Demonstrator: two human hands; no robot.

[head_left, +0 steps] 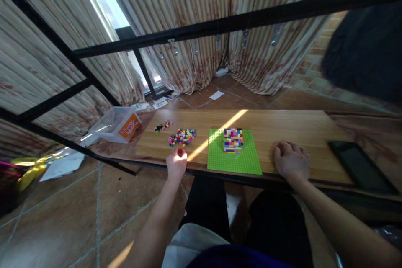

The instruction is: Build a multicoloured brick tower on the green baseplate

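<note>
My left hand (pixel 176 164) is at the table's front edge, its thumb and fingers closed in a pinch just in front of a pile of small coloured bricks (pixel 182 137). A reddish spot shows between the fingertips, too small to name. My right hand (pixel 292 161) rests palm down on the wooden tabletop with loosely bent, slightly parted fingers, and nothing shows in it. Between my hands lies a green baseplate (pixel 220 161). On it stands a block of many-coloured bricks (pixel 233 140), stacked in layers. Farther left is a smaller cluster of bricks (pixel 162 126).
A clear plastic box (pixel 114 123) with an orange label stands left of the wooden board (pixel 282 121). A dark tablet-like object (pixel 361 165) lies at the right end. A black metal bar (pixel 201 27) crosses beyond the table, before curtains (pixel 188 0).
</note>
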